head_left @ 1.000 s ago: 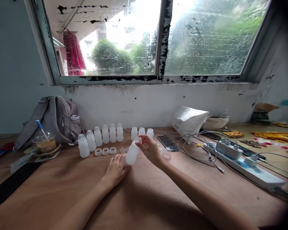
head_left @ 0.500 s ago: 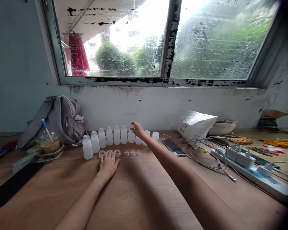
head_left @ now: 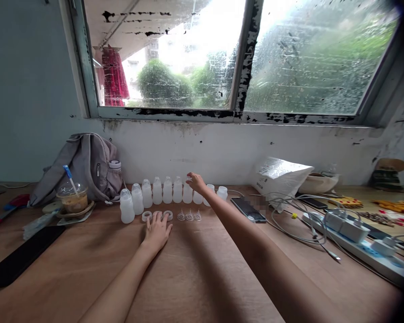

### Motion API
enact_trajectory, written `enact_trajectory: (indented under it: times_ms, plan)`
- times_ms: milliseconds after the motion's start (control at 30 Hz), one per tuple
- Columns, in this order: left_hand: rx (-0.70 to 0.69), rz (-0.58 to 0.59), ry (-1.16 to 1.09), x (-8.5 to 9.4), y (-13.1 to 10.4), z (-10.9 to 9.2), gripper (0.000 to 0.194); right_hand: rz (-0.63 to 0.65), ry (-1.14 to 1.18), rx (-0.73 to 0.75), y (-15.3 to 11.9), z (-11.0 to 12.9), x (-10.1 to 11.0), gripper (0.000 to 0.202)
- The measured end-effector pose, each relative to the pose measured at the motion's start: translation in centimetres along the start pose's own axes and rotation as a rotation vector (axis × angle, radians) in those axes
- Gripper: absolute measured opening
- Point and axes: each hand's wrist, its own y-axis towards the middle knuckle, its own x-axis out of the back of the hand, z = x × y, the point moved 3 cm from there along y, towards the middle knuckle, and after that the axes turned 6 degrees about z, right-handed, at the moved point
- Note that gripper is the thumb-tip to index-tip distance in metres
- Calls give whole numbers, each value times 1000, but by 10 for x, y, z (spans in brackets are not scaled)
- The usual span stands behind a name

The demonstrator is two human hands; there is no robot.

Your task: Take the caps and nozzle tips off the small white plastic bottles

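Several frosted baby bottles (head_left: pixel 147 193) stand upright in a row along the wall side of the table, many with clear domed caps. My right hand (head_left: pixel 195 182) reaches over the row, its fingers curled round the top of one baby bottle (head_left: pixel 187 194). The right-most bottle (head_left: pixel 222 193) has no domed cap. My left hand (head_left: pixel 156 231) lies flat on the table with fingers spread, at several white collar rings (head_left: pixel 147 216) that it partly hides. To its right, three clear nipples (head_left: pixel 189 216) lie in a line.
A grey backpack (head_left: pixel 87 166) and an iced drink cup (head_left: pixel 73 198) are on the left, near a black flat object (head_left: pixel 27 255). Right of the bottles lie a phone (head_left: pixel 247 209), a white pouch (head_left: pixel 279 177), loose cables (head_left: pixel 289 237) and a power strip (head_left: pixel 363 246).
The whole view has shifted slightly, so things appear a little further right. Both hands stay at the same spots, the right at the bottle top and the left by the rings.
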Motion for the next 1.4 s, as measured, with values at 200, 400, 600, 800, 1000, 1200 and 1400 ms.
enact_trajectory:
  times_ms: [200,400,600,800,1000,1200,1400]
  plan:
    - [-27,-37,-56,1,-1,-2,33,-8,-1,34,-1,1,0,26]
    - [-130,-64,-64,5,-1,-8,23,-74,30,123,-25,18,12,39]
    - [-200,-28,-142,9,-4,-21,16,-43,63,271,-115,19,3,26]
    - [-225,2,-197,9,-7,-27,18,69,67,48,-164,-18,-30,27]
    - [-240,-95,-259,18,-7,-27,25,62,113,46,-163,-13,-24,14]
    - [-209,-116,-568,15,2,-22,25,124,223,275,-186,33,-8,16]
    - [-194,74,-840,14,5,-21,33,260,340,344,-193,54,-14,24]
